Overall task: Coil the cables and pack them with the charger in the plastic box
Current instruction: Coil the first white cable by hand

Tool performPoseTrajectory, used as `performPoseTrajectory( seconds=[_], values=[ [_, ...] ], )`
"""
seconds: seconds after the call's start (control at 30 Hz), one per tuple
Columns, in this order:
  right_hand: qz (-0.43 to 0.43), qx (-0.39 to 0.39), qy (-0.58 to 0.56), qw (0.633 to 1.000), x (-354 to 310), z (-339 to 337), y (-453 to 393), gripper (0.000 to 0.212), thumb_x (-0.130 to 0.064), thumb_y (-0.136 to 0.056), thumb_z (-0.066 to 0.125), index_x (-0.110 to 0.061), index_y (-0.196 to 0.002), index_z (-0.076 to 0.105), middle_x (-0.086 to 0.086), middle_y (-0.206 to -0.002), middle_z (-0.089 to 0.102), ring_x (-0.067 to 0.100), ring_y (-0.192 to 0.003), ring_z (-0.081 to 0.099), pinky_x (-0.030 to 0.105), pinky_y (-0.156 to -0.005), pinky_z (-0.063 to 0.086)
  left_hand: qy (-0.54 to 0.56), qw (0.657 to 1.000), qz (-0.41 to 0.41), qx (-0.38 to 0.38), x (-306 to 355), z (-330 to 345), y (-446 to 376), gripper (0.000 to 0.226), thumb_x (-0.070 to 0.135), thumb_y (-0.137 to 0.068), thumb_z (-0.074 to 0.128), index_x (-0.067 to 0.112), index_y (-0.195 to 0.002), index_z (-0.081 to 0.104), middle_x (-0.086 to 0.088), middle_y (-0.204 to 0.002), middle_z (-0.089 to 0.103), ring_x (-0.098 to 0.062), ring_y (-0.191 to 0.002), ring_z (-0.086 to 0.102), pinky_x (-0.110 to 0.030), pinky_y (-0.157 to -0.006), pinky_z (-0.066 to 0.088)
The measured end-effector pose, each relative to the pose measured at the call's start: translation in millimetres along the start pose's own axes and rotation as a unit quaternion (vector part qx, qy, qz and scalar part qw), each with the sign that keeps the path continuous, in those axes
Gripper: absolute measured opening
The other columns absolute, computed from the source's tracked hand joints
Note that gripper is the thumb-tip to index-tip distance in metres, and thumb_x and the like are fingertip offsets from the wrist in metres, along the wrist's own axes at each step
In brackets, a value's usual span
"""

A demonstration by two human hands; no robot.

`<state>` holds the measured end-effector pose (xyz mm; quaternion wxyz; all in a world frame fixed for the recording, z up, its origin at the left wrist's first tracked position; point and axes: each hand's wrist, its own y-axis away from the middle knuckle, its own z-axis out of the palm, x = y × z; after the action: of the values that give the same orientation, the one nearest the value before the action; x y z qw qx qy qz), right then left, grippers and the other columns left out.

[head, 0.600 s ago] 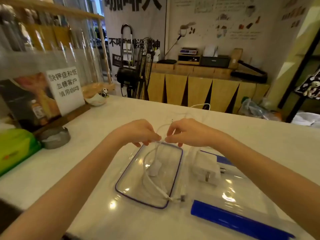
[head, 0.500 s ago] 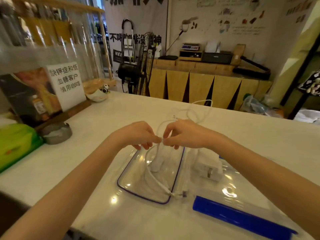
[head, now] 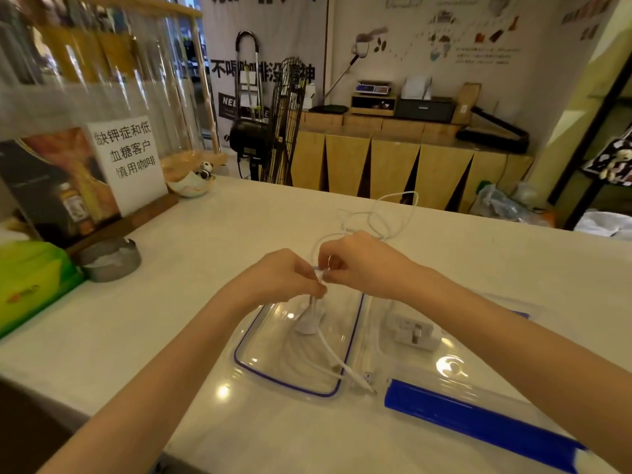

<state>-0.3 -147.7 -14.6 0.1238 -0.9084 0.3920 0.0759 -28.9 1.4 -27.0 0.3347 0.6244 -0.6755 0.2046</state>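
My left hand (head: 285,277) and my right hand (head: 362,265) meet fingertip to fingertip above a clear plastic lid with a blue rim (head: 260,374), both pinching a thin white cable (head: 379,217). Loose loops of that cable rise behind my right hand. Below my hands the cable runs down past a small white puck (head: 307,323) resting on the lid, and its plug end (head: 367,384) lies over the lid's near right corner. The white charger (head: 412,331) sits in the clear plastic box (head: 455,367) under my right forearm, which hides part of the box.
A blue clip strip (head: 478,422) runs along the box's near side. At the left of the white counter (head: 171,285) lie a green packet (head: 30,282), a grey ashtray (head: 109,261), a sign board (head: 126,159) and a small bowl (head: 189,186).
The view has shifted slightly. My hands have closed together and risen a little, and the cable loops behind my right hand have grown taller.
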Motion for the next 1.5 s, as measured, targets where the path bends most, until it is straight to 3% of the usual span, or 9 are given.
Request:
performPoseTrajectory(
  seconds=[0.23,0.47,0.6,0.77,0.9,1.07,1.17,1.3,1.5],
  values=[
    [0.019,0.142,-0.033,0.989,15,-39,5,0.016,-0.021,-0.088,0.054,-0.013,-0.100,0.061,0.008,-0.097,0.069,0.018,-0.085,0.062,0.029,-0.078,0.051,-0.012,0.999,0.033,-0.029,10,6,0,0.031,0.045,-0.080,0.058,0.019,-0.080,0.074,0.002,-0.096,0.070,-0.012,-0.092,0.060,-0.022,-0.076,0.042],
    [0.021,0.273,-0.049,0.961,24,-81,10,0.015,-0.016,-0.087,0.056,-0.009,-0.098,0.063,0.006,-0.092,0.069,0.016,-0.082,0.061,0.026,-0.077,0.050,0.241,0.938,0.241,0.059,59,-4,12,0.020,0.008,-0.090,0.047,0.015,-0.106,0.057,-0.003,-0.072,0.065,-0.008,-0.061,0.064,-0.019,-0.060,0.055],
    [0.028,0.323,-0.083,0.942,24,-98,11,0.012,-0.017,-0.087,0.056,-0.013,-0.096,0.062,-0.007,-0.082,0.061,0.004,-0.074,0.056,0.007,-0.067,0.042,0.316,0.902,0.281,0.093,92,-17,17,0.022,0.005,-0.093,0.039,0.014,-0.103,0.057,0.001,-0.065,0.053,-0.004,-0.045,0.043,-0.014,-0.042,0.035],
    [0.018,0.383,-0.162,0.909,21,-107,15,0.006,-0.017,-0.087,0.055,-0.019,-0.092,0.057,-0.007,-0.083,0.059,0.004,-0.077,0.054,0.011,-0.066,0.043,0.386,0.884,0.262,0.001,118,-32,16,0.033,0.022,-0.096,0.030,0.012,-0.088,0.060,0.008,-0.041,0.032,-0.006,-0.037,0.024,-0.018,-0.036,0.018],
    [0.023,0.354,-0.224,0.908,25,-99,16,0.014,-0.021,-0.091,0.050,-0.018,-0.094,0.063,-0.003,-0.088,0.062,0.011,-0.084,0.057,0.022,-0.075,0.044,0.495,0.802,0.313,-0.116,127,-33,18,0.032,0.021,-0.095,0.028,0.014,-0.076,0.052,0.008,-0.041,0.035,-0.003,-0.036,0.029,-0.015,-0.034,0.023],
    [0.049,0.154,-0.274,0.948,21,-72,27,0.023,-0.022,-0.093,0.045,-0.027,-0.080,0.063,0.004,-0.082,0.068,0.015,-0.080,0.065,0.025,-0.076,0.051,0.630,0.664,0.375,-0.147,130,-42,10,0.014,0.017,-0.084,0.040,0.010,-0.085,0.052,0.005,-0.057,0.054,-0.005,-0.049,0.049,-0.016,-0.047,0.044],
    [0.067,0.060,-0.211,0.973,7,-60,41,0.018,-0.028,-0.093,0.044,-0.025,-0.101,0.060,-0.005,-0.071,0.064,0.008,-0.065,0.062,0.026,-0.073,0.053,0.623,0.689,0.362,-0.081,126,-47,-1,0.013,0.014,-0.083,0.040,0.009,-0.084,0.052,0.003,-0.058,0.058,-0.005,-0.048,0.048,-0.015,-0.046,0.043],
    [0.043,0.047,-0.043,0.997,-14,-64,53,0.029,-0.035,-0.095,0.036,-0.027,-0.121,0.047,-0.015,-0.057,0.046,0.004,-0.055,0.046,0.031,-0.067,0.046,0.551,0.769,0.323,0.009,115,-41,-19,0.023,0.007,-0.095,0.030,0.007,-0.092,0.052,0.001,-0.064,0.065,-0.005,-0.044,0.043,-0.015,-0.045,0.040],
    [0.007,0.125,0.083,0.989,-31,-86,67,0.027,-0.031,-0.095,0.032,-0.019,-0.106,0.054,-0.001,-0.084,0.065,0.017,-0.071,0.058,0.035,-0.068,0.049,0.403,0.868,0.288,0.020,102,-33,-32,0.023,0.004,-0.095,0.030,0.006,-0.099,0.052,0.000,-0.066,0.058,-0.005,-0.044,0.040,-0.015,-0.046,0.035]
  ],
)
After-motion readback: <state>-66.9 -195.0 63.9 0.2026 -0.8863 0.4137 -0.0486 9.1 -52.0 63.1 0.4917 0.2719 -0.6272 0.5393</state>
